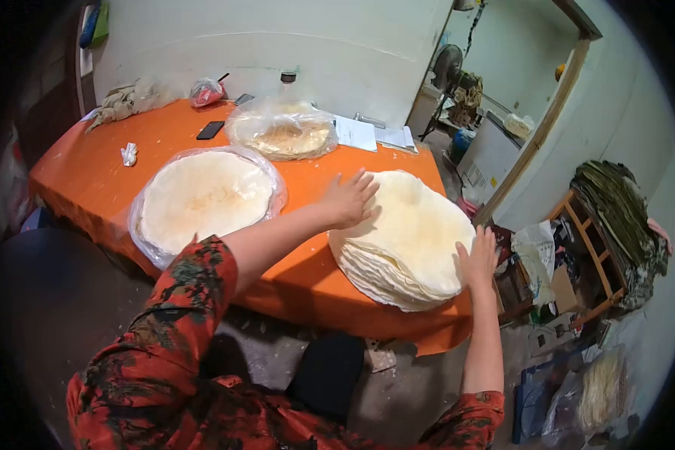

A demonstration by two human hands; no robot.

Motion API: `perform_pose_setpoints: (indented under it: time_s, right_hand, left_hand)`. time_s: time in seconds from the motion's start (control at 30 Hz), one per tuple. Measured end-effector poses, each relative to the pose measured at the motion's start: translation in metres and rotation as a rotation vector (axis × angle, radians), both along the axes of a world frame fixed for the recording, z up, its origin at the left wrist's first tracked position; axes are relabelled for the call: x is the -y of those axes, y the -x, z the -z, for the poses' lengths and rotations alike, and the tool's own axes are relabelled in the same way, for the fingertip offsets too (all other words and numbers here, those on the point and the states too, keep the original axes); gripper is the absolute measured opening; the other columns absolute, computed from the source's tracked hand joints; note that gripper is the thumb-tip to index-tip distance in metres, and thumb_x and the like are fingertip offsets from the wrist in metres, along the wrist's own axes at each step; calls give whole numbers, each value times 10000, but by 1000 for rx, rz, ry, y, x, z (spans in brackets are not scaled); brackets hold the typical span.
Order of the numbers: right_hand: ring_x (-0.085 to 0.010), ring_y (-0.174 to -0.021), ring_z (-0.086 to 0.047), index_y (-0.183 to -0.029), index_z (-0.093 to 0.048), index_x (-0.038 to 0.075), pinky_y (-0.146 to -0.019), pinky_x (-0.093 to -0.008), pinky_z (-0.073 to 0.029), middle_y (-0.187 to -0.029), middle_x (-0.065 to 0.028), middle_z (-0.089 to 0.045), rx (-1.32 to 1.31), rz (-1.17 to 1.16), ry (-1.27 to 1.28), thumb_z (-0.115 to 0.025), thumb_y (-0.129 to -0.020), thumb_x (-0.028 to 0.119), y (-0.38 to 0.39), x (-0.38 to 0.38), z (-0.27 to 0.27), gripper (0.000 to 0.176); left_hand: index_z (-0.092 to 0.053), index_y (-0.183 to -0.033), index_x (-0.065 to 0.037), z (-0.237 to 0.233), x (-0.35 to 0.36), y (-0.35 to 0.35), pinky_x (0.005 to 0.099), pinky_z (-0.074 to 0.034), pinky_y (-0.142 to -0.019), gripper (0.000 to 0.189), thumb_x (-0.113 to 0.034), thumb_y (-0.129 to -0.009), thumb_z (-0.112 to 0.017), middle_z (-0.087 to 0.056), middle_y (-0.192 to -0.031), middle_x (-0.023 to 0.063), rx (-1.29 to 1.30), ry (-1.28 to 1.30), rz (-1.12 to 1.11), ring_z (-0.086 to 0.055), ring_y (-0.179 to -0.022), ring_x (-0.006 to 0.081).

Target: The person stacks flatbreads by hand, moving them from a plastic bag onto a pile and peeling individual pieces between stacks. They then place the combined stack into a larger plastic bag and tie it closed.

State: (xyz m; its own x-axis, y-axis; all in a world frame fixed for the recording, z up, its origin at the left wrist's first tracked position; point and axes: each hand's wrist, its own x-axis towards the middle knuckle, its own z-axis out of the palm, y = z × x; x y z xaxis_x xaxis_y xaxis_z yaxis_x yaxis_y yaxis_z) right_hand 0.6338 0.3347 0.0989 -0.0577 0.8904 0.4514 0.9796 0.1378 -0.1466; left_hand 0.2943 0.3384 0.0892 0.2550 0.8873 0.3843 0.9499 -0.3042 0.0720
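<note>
A tall stack of large, round, pale flatbreads [416, 229] lies at the right end of the orange-covered table [300, 281]. My left hand [350, 201] rests against the stack's upper left edge, its fingers spread. On the opposite side, my right hand [478, 260] is at the right rim, fingers stretched out and thumb near the top sheet. Neither hand grips anything. To the left, a second round stack of flatbreads [206, 193] sits in an opened clear plastic bag [276, 184], close to my left forearm.
Behind are bagged flatbreads [285, 139], a black phone [211, 130], open papers [356, 133], a crumpled tissue [129, 154] and a red bag [206, 92]. A wooden rack [589, 240] with folded cloth stands right of the table, beyond my right hand.
</note>
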Motion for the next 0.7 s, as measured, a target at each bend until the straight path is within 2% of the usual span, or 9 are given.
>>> perform_pose_setpoints:
  time_s: [0.07,0.23,0.3,0.33,0.37,0.43,0.5,0.6,0.7]
  right_hand:
    - [-341,-1384,-195,-1413,-288,36,-1108,-449,-200,-1475,-215,-247,-37,-35,137,-571,-859,403,-9,-21,25,723]
    - [-363,-1380,-187,-1402,-248,-66,-1134,-427,-137,-1472,-261,-219,-78,-136,300,-473,-914,423,-33,-59,59,726]
    - [-373,-1360,-219,-1372,-304,-82,-1128,-429,-146,-1454,-264,-254,39,-89,372,-495,-911,404,-31,-59,34,696]
    - [-371,-1327,-274,-1343,-345,-88,-1108,-423,-186,-1417,-262,-315,555,-71,131,-542,-906,344,-39,-56,35,646]
    - [-358,-1281,-342,-1319,-379,-84,-1079,-409,-241,-1372,-251,-380,-191,-177,-62,-582,-901,284,-37,-51,25,592]
    - [-305,-1195,-460,-1276,-446,-53,-1008,-373,-350,-1300,-205,-479,-382,-258,-241,-567,-917,216,5,-6,-10,465]
    - [-237,-1129,-513,-1206,-503,-46,-972,-339,-384,-1209,-149,-552,-747,-428,-137,-547,-919,146,66,48,-31,348]
    - [-135,-924,-569,-1024,-589,-29,-850,-254,-443,-988,-57,-606,-609,-819,-3,-533,-907,30,150,88,-24,143]
    - [-175,-847,-608,-952,-624,-24,-794,-284,-477,-887,-87,-642,-550,-1066,124,-596,-854,41,259,134,-10,121]
  left_hand:
    - [-240,-1446,-94,3,-1,2,597,-173,-1082,748,-558,-888,-423,-140,-1536,112,-111,382,-75,-86,-1423,304]
    - [-201,-1467,-128,32,2,20,566,-209,-1086,753,-553,-889,-428,-78,-1548,96,186,370,8,-104,-1413,336]
    - [-239,-1450,-112,40,30,27,590,-235,-1056,725,-512,-885,-455,-104,-1539,129,262,236,21,-137,-1403,352]
    - [-309,-1418,-99,46,59,28,532,-289,-1047,675,-444,-876,-516,-233,-1492,165,320,67,-7,-239,-1368,346]
    - [-309,-1418,-99,50,89,36,532,-289,-1047,675,-444,-876,-516,-233,-1492,165,336,70,-41,-239,-1368,346]
    - [-474,-1290,-75,59,163,63,446,-385,-985,516,-317,-850,-593,-461,-1323,186,687,-224,235,-433,-1233,340]
    - [-579,-1105,-46,66,234,97,384,-444,-899,335,-177,-803,-641,-588,-1095,167,701,-323,55,-555,-1039,329]
    - [-591,-1021,-28,88,296,158,395,-454,-860,266,-108,-772,-632,-594,-1012,151,691,-472,-214,-561,-963,346]
    - [-558,-1029,-27,94,323,199,394,-427,-889,322,-76,-717,-625,-556,-1062,153,538,-513,-466,-506,-1032,340]
